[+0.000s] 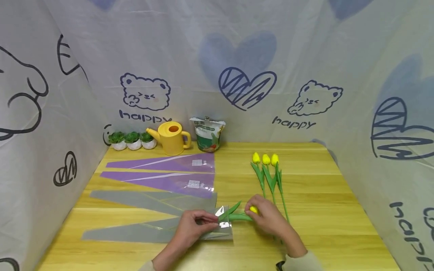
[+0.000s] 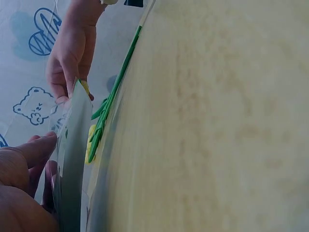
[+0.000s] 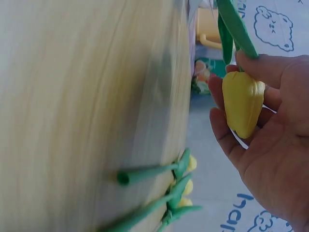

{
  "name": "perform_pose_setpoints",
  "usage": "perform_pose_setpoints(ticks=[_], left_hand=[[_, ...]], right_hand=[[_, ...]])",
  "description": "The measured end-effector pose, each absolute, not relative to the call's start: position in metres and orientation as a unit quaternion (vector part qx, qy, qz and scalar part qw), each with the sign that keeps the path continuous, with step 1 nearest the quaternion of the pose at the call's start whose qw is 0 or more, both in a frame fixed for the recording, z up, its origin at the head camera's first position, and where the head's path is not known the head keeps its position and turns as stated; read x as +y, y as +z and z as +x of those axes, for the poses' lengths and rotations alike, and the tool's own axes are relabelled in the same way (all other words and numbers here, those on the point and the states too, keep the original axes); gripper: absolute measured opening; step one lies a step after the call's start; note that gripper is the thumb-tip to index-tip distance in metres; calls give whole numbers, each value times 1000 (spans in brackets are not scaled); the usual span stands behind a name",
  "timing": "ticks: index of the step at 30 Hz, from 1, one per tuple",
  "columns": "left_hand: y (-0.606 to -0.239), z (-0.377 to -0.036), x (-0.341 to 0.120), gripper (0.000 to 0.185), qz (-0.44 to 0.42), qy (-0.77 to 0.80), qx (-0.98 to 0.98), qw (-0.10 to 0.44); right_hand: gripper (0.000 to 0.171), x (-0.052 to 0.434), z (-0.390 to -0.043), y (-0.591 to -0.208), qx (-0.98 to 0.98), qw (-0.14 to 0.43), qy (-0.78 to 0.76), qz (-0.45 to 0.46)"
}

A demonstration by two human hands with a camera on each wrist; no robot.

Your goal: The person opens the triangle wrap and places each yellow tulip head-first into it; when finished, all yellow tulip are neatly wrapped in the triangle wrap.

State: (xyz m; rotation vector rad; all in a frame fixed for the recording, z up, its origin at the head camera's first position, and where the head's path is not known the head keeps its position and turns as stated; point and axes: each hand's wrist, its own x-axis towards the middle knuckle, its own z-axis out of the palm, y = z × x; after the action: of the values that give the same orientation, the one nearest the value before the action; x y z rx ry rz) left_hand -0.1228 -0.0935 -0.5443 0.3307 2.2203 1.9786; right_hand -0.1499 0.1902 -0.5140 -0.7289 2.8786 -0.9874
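I see my left hand (image 1: 193,226) close to me, pinching the open end of a grey plastic sleeve (image 1: 149,231) that lies flat on the wooden table (image 1: 322,233). My fingers curl on the shiny edge and lift it a little. My right hand (image 1: 269,220) is just beside it. It holds a yellow tulip (image 1: 242,214), with the yellow bud (image 3: 242,104) cupped in my curled fingers. The tulip lies sideways just above the table, and its green leaves point into the mouth of the sleeve, so the flower sits between my two hands.

A little farther off, three more yellow tulips (image 1: 266,173) lie side by side on the table, behind my right hand, with their heads pointing away from me. To the left, another grey sleeve (image 1: 149,199) lies flat, and behind it two purple sleeves (image 1: 169,173).

At the far edge of the table stand a yellow watering can (image 1: 171,138), a white and green bag (image 1: 207,134) beside it, and three small green plants in white pots (image 1: 133,140). Behind them hangs a cloth with bears and hearts (image 1: 247,86).
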Motion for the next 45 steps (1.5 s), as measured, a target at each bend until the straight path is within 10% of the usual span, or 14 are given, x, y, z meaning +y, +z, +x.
perform_pose_setpoints(ticks=[37,45], left_hand=[[-548,-124,-82,20,113,656,742,75],[-549,-124,-82,21,102,651,748,79]], right_hand=[[11,142,-141,-530,912,27,-350,-212],[32,177,-144,-525,896,81,-389,-197]])
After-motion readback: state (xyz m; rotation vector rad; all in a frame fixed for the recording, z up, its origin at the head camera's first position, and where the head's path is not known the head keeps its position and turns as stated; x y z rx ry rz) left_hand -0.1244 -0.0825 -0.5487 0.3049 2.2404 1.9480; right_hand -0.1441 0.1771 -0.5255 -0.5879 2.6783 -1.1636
